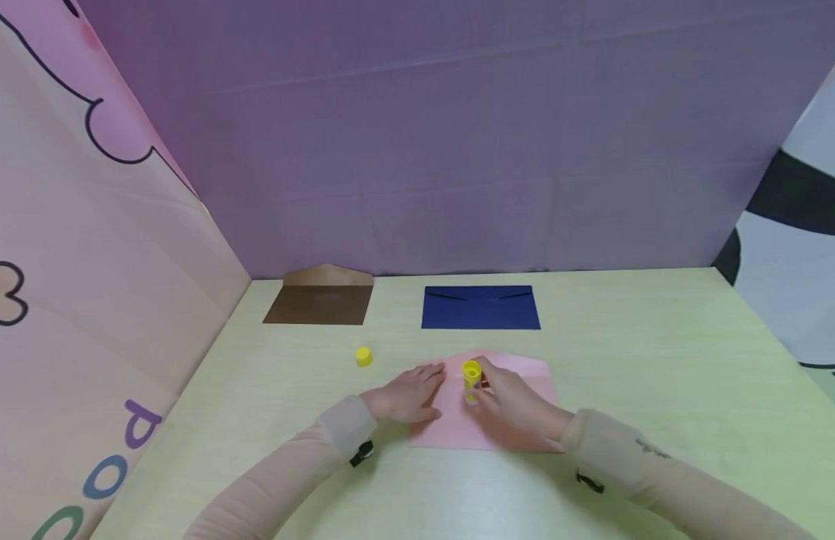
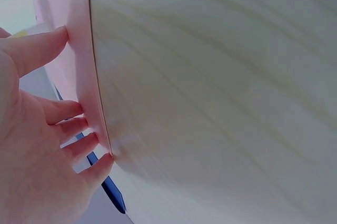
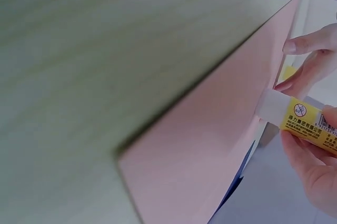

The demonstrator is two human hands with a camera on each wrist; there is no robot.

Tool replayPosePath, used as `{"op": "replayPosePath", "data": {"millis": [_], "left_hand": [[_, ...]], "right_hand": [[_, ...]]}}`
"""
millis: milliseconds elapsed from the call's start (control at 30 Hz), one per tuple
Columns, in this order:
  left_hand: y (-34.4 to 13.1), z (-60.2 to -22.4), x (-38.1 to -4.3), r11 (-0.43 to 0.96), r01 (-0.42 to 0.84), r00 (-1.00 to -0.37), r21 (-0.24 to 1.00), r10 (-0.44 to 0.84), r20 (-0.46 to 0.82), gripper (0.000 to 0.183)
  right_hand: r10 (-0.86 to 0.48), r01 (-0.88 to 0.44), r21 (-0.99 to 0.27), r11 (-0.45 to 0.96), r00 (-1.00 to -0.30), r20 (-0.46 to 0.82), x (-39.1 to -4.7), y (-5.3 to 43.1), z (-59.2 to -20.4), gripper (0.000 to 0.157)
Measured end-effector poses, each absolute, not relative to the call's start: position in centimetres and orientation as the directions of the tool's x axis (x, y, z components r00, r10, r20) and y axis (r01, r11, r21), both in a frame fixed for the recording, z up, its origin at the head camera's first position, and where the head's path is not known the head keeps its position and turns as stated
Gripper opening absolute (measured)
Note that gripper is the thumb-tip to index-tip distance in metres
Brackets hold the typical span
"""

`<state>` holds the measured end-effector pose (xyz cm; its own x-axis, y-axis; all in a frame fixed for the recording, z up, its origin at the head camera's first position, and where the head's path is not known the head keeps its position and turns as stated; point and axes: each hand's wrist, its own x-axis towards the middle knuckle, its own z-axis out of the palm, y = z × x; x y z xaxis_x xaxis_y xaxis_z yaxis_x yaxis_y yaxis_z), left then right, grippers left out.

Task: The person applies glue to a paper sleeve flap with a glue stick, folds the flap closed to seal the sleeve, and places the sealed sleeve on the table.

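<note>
A pink envelope [image 1: 458, 427] lies on the table in front of me with its flap spread toward the back. My left hand [image 1: 406, 394] rests on its left edge, fingers extended, the fingertips touching the paper in the left wrist view. In my right hand [image 1: 515, 401] I grip a yellow glue stick [image 1: 472, 379] between thumb and fingers. Its white end [image 3: 272, 105] points down at the pink paper and meets it in the right wrist view. A yellow cap [image 1: 364, 356] stands apart on the table, left of the envelope.
A brown envelope [image 1: 319, 305] with its flap up lies at the back left, by the purple backdrop [image 1: 417, 150]. Right of it is a dark blue envelope [image 1: 481, 311], behind the pink one. A printed cloth wall [image 1: 86, 247] borders the table on the left.
</note>
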<state>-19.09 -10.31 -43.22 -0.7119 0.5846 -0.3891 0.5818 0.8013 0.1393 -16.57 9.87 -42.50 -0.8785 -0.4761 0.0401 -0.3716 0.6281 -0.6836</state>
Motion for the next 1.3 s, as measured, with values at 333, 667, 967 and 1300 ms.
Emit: {"op": "replayPosePath", "data": {"millis": [333,667,967,1300], "left_hand": [[-10.3,-43.3,-19.1,0.802,0.583,-0.718,0.134,0.585,-0.378,0.067],[-10.4,-42.9,-18.9,0.793,0.592,-0.711,0.144,0.598,-0.369,0.067],[-10.5,-42.9,-18.9,0.786,0.598,-0.703,0.159,0.609,-0.367,0.066],[-10.6,-43.0,-19.0,0.784,0.601,-0.701,0.157,0.611,-0.368,0.067]], "right_hand": [[-0.460,-0.377,-0.678,0.631,-0.885,0.065,-16.4,11.3,-42.6,0.027],[-0.454,-0.408,-0.670,0.620,-0.883,0.118,-16.4,12.7,-42.8,0.029],[-0.464,-0.458,-0.656,0.600,-0.867,0.181,-16.4,13.7,-43.3,0.028],[-0.402,-0.308,-0.761,0.571,-0.913,0.068,-17.1,15.4,-42.7,0.026]]}}
